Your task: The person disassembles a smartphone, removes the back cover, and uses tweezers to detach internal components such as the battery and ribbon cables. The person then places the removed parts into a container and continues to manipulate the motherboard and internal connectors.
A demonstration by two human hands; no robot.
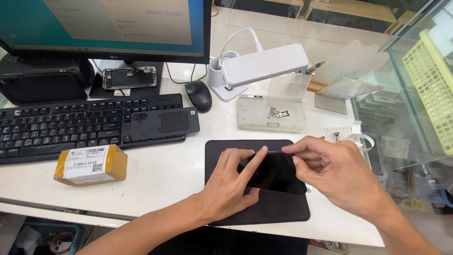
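A white desk (165, 174) fills most of the frame. A pale tiled floor (283, 33) shows at the upper centre, with light wooden furniture (351, 8) along the top edge. A glass cabinet (406, 94) stands at the right. Bright, even light falls across everything.
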